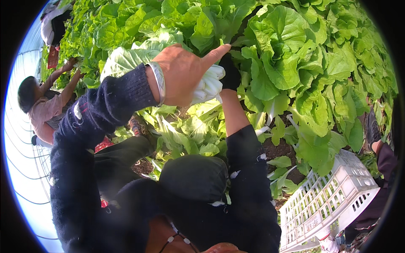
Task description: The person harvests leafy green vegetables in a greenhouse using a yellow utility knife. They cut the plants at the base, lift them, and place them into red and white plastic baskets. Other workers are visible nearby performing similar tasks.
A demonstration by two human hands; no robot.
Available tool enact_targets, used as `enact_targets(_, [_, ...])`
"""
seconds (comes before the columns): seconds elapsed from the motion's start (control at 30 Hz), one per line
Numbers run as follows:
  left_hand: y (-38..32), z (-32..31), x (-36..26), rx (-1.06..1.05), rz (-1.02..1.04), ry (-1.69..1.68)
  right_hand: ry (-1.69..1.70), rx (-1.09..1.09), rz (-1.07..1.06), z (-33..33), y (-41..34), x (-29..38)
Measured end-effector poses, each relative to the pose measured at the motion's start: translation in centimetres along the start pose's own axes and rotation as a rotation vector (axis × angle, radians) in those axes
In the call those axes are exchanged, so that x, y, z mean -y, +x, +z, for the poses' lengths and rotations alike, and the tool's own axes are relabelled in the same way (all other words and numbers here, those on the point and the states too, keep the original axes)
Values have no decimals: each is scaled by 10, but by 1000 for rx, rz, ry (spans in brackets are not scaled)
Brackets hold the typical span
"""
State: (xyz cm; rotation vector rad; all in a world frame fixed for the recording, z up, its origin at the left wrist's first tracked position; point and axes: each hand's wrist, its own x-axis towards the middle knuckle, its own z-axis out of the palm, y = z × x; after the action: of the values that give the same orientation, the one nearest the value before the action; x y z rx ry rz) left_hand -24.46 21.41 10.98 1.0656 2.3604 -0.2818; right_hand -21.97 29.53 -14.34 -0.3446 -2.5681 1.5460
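Observation:
My left hand [180, 74] is bare, with a silver bracelet at the wrist. It lies over a leafy green cabbage [210, 83] and grips it, index finger stretched to the right. The white stalk ends of this plant point right, and its pale leaves spread out left of my hand. Against the stalk ends is my right hand [231, 74], in a black glove. Its fingers are partly hidden, so whether it holds anything is unclear. Just to its right stands a large leafy green plant [281, 53].
Loose trimmed leaves [190, 129] lie on the soil before me. A white plastic crate [329, 202] bearing writing stands tilted at lower right. A co-worker [47, 117] reaches into the plants at left, another person [57, 23] beyond. A person's leg [386, 161] shows at the right edge.

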Motion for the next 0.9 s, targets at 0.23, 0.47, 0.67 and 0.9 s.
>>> enact_targets(0.23, [73,18,70,183,-235,169,-296,189,219,-27,-9,-4])
enact_targets(0.47, [54,53,90,101,-265,124,-92,109,260,-27,-23,-44])
enact_targets(0.67, [45,73,98,-36,-235,121,2,150,385,-14,-18,-44])
enact_targets(0.9, [42,76,102,63,-263,92,200,154,483,-6,-13,-47])
